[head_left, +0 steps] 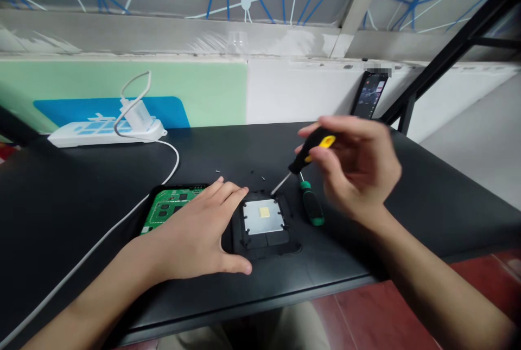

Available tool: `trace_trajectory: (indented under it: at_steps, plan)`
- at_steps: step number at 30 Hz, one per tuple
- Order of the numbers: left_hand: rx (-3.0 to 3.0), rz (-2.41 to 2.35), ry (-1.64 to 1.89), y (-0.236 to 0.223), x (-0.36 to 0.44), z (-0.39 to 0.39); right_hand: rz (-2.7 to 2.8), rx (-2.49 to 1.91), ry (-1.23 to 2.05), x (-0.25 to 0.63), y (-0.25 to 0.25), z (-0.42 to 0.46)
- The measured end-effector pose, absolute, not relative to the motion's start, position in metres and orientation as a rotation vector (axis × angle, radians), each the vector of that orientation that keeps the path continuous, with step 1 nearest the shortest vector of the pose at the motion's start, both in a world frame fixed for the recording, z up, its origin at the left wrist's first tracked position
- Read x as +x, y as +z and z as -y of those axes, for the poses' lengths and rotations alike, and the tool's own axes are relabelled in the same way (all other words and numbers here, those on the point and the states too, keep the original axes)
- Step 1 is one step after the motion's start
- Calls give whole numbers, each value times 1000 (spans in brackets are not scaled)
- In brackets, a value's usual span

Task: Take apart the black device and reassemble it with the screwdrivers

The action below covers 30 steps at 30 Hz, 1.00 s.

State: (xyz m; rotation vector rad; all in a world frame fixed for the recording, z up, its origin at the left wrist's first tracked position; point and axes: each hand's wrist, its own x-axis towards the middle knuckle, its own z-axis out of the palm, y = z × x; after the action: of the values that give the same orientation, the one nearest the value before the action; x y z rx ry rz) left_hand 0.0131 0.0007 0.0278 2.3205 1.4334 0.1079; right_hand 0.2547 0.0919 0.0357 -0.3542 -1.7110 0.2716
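Forearms (431, 268): lower corners
Right hand (360, 163): fingers clamped on yellow-black screwdriver (302, 159), tip at black cover (277, 239)
Left hand (199, 236): fingers nearly together, thumb apart, at cover's left edge

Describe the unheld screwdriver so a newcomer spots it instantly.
On the black table, find the black casing with the silvery plate. Just right of it lies the green-and-black screwdriver, handle toward the person. Its green-ended handle sets it apart from the black-and-yellow screwdriver held in the right hand.
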Motion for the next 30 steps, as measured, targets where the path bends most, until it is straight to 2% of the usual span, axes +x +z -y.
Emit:
trace_trajectory:
  at_steps: [3, 11, 30]
  plan:
    - [2312, -1432, 86, 28, 13, 0, 1545, -406, 216, 255, 33, -100]
    - [2340, -1426, 79, 29, 14, 0, 1645, -456, 279, 255, 12, -119]
    - [2344, -1427, 87, 38, 21, 7, 1567, -613, 476, 244, 12, -117]
